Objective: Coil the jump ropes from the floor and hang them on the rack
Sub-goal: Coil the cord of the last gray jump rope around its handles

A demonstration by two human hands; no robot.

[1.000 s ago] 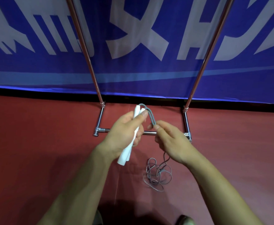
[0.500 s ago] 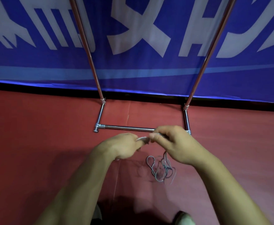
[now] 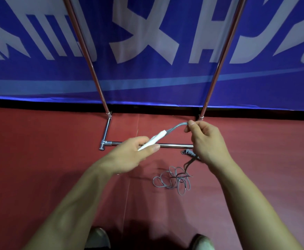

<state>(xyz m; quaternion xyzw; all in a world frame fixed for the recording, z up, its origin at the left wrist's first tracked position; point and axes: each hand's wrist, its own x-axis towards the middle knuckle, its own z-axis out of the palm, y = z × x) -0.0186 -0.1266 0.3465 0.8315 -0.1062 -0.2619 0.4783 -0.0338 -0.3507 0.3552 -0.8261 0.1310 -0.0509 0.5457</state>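
Half a second ago our two hands were pressed close together over the rope. Now they have drawn apart. Our left hand [image 3: 129, 157] has its fingers clenched around the white handle [image 3: 154, 139] of the jump rope [image 3: 172, 179], with the handle's tip aimed up and to the right. Our right hand [image 3: 209, 141] has moved out to the right, and its fingers [image 3: 190, 123] pinch the grey cord [image 3: 176, 126] a little way along from the handle. The cord arcs in a short taut span between the two hands.

Below the right hand the cord drops and runs into a loose tangle of loops on the red floor [image 3: 39, 159], just in front of the base bar of the rack [image 3: 174, 146]. That heap looks about as big as it did a second ago.

We judge that the first length of a coil is being pulled out, so the winding has hardly begun. Most of the rope is on the floor and must be gathered loop by loop into the left hand before anything can be hung. The rack's top rail is out of view above the blue banner [image 3: 147, 83], so we cannot tell whether anything hangs there. The tangle may snag as we draw it up.
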